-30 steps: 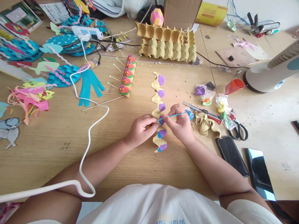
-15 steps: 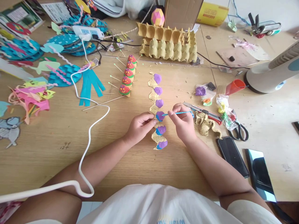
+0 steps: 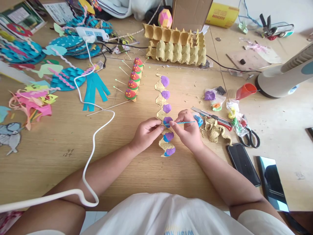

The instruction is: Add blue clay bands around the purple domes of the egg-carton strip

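An egg-carton strip lies upright down the middle of the table, with purple patches along its right side and blue areas on the lower cups. My left hand pinches the strip's left edge near the fourth purple patch. Between the fingers of my right hand is a thin blue stick, its tip against that same patch, where some blue shows. Up and to the left stands a red and green caterpillar with smiling faces and pins.
Cut carton pieces lie at the back. To the right are a utility knife, carton scraps, scissors, clay bags, a red cup and two phones. A white cable crosses the left side.
My right hand has shifted slightly left, bringing the blue stick further over the purple patch. A blue clay bag beside it is now more visible. My left hand has stayed in place.
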A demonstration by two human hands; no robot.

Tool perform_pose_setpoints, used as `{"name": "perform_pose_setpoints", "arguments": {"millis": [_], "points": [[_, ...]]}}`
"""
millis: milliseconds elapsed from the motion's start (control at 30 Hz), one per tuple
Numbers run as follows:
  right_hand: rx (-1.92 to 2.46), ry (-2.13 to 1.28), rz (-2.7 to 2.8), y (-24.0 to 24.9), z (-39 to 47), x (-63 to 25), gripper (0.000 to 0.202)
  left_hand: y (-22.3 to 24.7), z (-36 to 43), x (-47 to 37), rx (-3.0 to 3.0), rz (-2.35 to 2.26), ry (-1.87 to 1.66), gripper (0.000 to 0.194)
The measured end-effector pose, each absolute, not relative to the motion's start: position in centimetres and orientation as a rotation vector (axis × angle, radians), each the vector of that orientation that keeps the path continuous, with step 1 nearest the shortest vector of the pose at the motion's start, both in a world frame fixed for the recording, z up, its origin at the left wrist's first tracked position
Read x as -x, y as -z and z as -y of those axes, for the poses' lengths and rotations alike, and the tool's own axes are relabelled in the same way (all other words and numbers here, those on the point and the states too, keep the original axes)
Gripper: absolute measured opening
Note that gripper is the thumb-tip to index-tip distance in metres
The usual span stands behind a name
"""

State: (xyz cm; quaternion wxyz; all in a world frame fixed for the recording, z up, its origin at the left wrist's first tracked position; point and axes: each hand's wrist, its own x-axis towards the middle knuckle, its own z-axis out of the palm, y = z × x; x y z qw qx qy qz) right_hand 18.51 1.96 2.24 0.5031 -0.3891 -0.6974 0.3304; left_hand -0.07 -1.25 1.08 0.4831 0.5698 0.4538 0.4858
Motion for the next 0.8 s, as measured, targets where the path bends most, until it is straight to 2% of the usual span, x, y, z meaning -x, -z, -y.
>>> {"name": "perform_pose_setpoints", "arguments": {"millis": [467,667,800], "points": [[0.994,-0.7,1.681,-2.4,-1.6,-18.3,0.022,-1.3,1.3,0.1,-1.449,-1.103,-1.201,0.02],[0.995,-0.791,1.665,-2.4,-1.7,-18.4,0.021,-0.9,1.2,0.2,-1.347,-1.086,-1.182,0.017],[0.928,-0.928,1.548,-2.2,-1.9,-18.5,0.027,0.0,0.9,0.2,-1.075,-0.994,-1.204,0.016]]}}
